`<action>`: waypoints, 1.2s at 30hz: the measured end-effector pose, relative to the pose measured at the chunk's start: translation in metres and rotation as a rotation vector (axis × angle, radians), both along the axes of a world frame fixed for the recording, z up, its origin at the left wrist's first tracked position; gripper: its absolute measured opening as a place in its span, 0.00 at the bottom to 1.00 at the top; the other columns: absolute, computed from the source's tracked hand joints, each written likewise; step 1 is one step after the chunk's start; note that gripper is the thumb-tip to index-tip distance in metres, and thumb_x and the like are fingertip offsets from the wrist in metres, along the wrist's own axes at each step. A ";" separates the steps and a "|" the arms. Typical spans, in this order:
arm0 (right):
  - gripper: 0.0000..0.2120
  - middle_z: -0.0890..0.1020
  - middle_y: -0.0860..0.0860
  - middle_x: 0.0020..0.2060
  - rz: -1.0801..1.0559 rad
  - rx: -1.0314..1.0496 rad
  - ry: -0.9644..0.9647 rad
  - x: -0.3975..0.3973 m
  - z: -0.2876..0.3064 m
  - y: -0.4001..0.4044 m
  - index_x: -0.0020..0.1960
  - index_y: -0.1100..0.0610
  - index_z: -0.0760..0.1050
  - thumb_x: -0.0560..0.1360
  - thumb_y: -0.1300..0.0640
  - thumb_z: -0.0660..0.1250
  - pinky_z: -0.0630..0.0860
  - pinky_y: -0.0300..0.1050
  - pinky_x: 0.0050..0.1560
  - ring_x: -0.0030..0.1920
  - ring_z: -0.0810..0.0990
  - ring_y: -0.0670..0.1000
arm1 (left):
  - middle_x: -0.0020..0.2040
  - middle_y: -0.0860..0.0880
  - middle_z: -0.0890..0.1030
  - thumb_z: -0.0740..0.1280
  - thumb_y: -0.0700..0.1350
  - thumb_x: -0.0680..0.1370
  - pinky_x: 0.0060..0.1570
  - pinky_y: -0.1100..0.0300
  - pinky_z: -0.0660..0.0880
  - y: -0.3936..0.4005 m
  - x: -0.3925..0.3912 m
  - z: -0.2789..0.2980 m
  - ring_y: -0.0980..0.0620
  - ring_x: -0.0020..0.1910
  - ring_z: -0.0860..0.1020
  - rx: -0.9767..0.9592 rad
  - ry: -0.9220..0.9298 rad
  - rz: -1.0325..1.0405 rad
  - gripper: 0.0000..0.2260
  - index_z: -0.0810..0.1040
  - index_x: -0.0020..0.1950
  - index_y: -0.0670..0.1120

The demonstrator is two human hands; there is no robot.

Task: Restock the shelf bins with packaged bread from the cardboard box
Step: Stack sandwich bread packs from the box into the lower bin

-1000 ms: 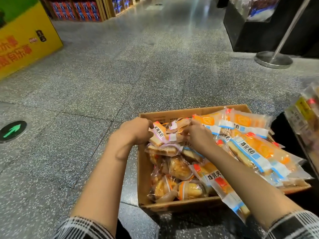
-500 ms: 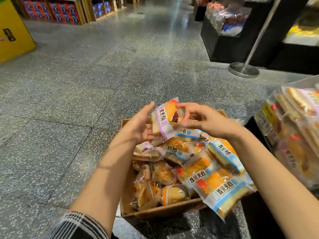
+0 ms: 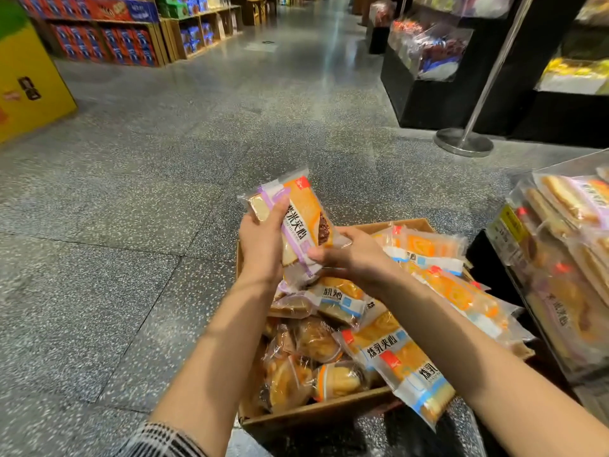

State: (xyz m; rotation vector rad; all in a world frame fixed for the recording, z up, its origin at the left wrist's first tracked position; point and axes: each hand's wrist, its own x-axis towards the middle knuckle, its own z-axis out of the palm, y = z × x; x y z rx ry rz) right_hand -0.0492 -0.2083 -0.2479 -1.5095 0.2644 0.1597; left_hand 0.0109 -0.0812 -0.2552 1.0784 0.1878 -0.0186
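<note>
Both hands — left hand [image 3: 260,245] and right hand [image 3: 354,258] — grasp one bread packet [image 3: 296,222], lifted above the cardboard box [image 3: 316,413]. Judged next: carry it right of the box into the shelf bin [image 3: 560,278].

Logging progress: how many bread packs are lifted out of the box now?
1: the purple-striped pack, gripped by the left hand and right hand above the cardboard box. A second behind it may be hidden.
</note>
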 end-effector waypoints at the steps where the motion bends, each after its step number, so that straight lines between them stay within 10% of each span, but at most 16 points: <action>1: 0.18 0.80 0.56 0.38 -0.022 0.013 -0.033 0.000 -0.004 0.003 0.53 0.63 0.72 0.67 0.73 0.72 0.81 0.44 0.33 0.32 0.81 0.50 | 0.47 0.42 0.84 0.71 0.42 0.75 0.51 0.46 0.79 0.001 -0.001 0.001 0.47 0.43 0.83 -0.006 0.008 0.015 0.12 0.76 0.56 0.40; 6: 0.14 0.77 0.54 0.29 -0.005 0.050 -0.065 0.008 -0.005 0.001 0.44 0.62 0.70 0.69 0.77 0.67 0.81 0.41 0.31 0.26 0.79 0.47 | 0.55 0.37 0.81 0.70 0.43 0.76 0.55 0.43 0.77 0.011 0.005 0.001 0.42 0.51 0.81 -0.143 0.161 0.027 0.16 0.75 0.60 0.37; 10: 0.09 0.80 0.61 0.34 -0.146 0.252 0.323 0.024 -0.029 -0.022 0.59 0.63 0.67 0.79 0.69 0.59 0.80 0.43 0.31 0.29 0.82 0.54 | 0.52 0.40 0.82 0.70 0.43 0.76 0.46 0.48 0.81 0.035 0.027 -0.010 0.49 0.38 0.82 -0.163 0.202 0.192 0.20 0.73 0.64 0.35; 16: 0.08 0.72 0.57 0.39 -0.191 0.041 0.567 0.041 -0.092 -0.022 0.47 0.62 0.71 0.76 0.58 0.68 0.81 0.44 0.42 0.36 0.77 0.53 | 0.22 0.51 0.77 0.59 0.38 0.79 0.21 0.66 0.74 0.059 0.055 -0.019 0.55 0.23 0.76 -0.154 0.352 0.088 0.09 0.71 0.39 0.46; 20: 0.15 0.76 0.58 0.36 -0.260 -0.098 0.480 0.067 -0.098 0.000 0.44 0.60 0.71 0.73 0.51 0.72 0.82 0.50 0.33 0.29 0.79 0.56 | 0.21 0.50 0.75 0.58 0.34 0.77 0.19 0.67 0.71 0.060 0.059 -0.026 0.55 0.19 0.75 -0.086 0.395 0.056 0.09 0.69 0.38 0.44; 23: 0.14 0.77 0.57 0.34 -0.339 -0.366 0.417 0.079 -0.101 0.005 0.37 0.58 0.70 0.73 0.53 0.72 0.82 0.56 0.44 0.33 0.82 0.59 | 0.42 0.45 0.81 0.62 0.35 0.74 0.28 0.59 0.77 0.063 0.063 -0.036 0.49 0.36 0.80 -0.040 0.413 0.052 0.07 0.75 0.51 0.41; 26: 0.10 0.76 0.56 0.28 -0.418 -0.261 0.418 0.076 -0.103 0.002 0.36 0.62 0.71 0.72 0.65 0.71 0.79 0.45 0.25 0.24 0.76 0.52 | 0.55 0.43 0.81 0.64 0.40 0.77 0.34 0.52 0.80 0.063 0.062 -0.037 0.44 0.46 0.81 -0.046 0.415 -0.001 0.13 0.75 0.61 0.42; 31: 0.12 0.71 0.49 0.18 -0.312 0.048 0.224 0.052 -0.077 -0.025 0.35 0.59 0.70 0.74 0.70 0.67 0.63 0.33 0.18 0.16 0.66 0.43 | 0.30 0.45 0.83 0.62 0.47 0.80 0.25 0.52 0.78 0.052 0.046 -0.029 0.50 0.27 0.82 -0.122 0.354 -0.210 0.10 0.77 0.45 0.42; 36: 0.09 0.78 0.49 0.27 -0.095 0.133 0.012 0.010 -0.031 -0.045 0.42 0.57 0.77 0.72 0.70 0.67 0.67 0.37 0.30 0.25 0.73 0.45 | 0.34 0.42 0.84 0.63 0.49 0.79 0.29 0.45 0.78 0.010 0.020 -0.022 0.48 0.31 0.83 -0.175 0.381 -0.369 0.12 0.79 0.45 0.41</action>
